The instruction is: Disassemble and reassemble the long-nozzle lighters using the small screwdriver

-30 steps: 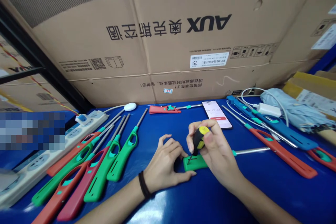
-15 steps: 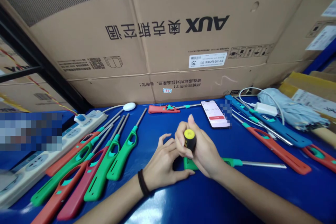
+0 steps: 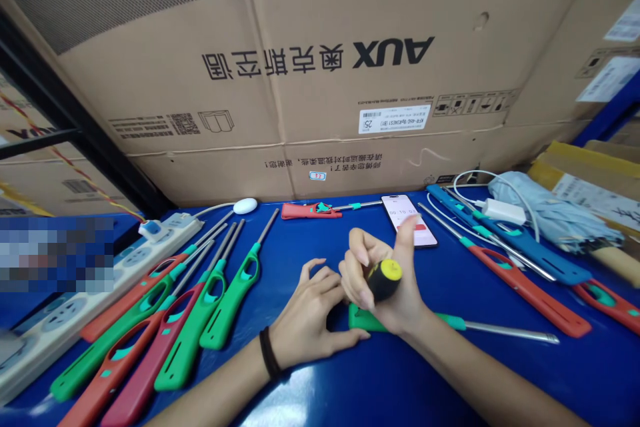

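Note:
A screwdriver with a black and yellow handle (image 3: 384,280) is gripped in my right hand (image 3: 407,300), thumb raised beside the handle. Its yellow end faces me, and the hand hides its shaft and tip. Under that hand lies a green gas lighter (image 3: 361,319), its metal tube pointing right. My left hand (image 3: 305,317) rests on the table with its thumb along the near edge of the lighter's handle and its fingers at the far side, holding the handle end. My right hand covers the lighter's middle.
Several gas lighters (image 3: 227,307) lie at left beside a white power strip (image 3: 75,307). A red lighter (image 3: 303,211) and a phone (image 3: 403,203) are at the back. More lighters (image 3: 530,287), a charger (image 3: 504,212) and an umbrella (image 3: 550,210) lie right. A large carton (image 3: 280,7) stands behind.
My right hand has turned and shifted slightly right, its thumb swinging right and the screwdriver handle tilting with it. The green lighter's tube tip sits a little lower. My left hand stays nearly still.

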`<state>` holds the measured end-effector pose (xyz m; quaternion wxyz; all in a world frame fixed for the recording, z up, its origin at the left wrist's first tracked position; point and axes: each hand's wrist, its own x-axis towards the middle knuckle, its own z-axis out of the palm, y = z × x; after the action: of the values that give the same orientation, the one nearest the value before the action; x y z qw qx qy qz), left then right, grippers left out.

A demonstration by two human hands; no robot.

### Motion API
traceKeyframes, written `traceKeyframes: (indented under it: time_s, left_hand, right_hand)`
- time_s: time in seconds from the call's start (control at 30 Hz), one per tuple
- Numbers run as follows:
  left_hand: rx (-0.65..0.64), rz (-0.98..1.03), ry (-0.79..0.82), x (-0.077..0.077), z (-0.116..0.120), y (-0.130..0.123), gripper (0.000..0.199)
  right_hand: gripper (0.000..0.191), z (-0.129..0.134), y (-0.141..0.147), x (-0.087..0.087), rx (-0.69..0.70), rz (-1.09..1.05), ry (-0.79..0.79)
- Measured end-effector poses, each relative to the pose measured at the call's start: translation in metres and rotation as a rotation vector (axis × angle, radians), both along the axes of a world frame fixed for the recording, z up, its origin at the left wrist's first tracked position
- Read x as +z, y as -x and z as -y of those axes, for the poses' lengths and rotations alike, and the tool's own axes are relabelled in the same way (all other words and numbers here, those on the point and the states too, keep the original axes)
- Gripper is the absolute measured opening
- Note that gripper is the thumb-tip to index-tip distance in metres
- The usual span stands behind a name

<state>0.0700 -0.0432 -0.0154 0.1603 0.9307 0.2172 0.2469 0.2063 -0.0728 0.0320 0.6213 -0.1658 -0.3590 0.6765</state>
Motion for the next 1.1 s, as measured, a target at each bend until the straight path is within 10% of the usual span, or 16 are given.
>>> traceKeyframes:
  time_s: [0.37, 0.9, 1.1]
  left_hand:
    - [-0.001, 0.004, -0.023, -0.001, 0.000, 0.001, 0.035]
    - [-0.023, 0.042, 0.010, 0.002, 0.000, 0.000, 0.033]
    - [-0.004, 0.047, 0.001, 0.002, -0.002, 0.001, 0.033]
  right_hand:
    - [0.025, 0.001, -0.012, -0.003, -0.118, 0.329, -0.201]
    - [0.051, 0.006, -0.007, -0.005, -0.076, 0.266, -0.049]
    - [0.034, 0.010, -0.005, -0.006, -0.149, 0.242, -0.123]
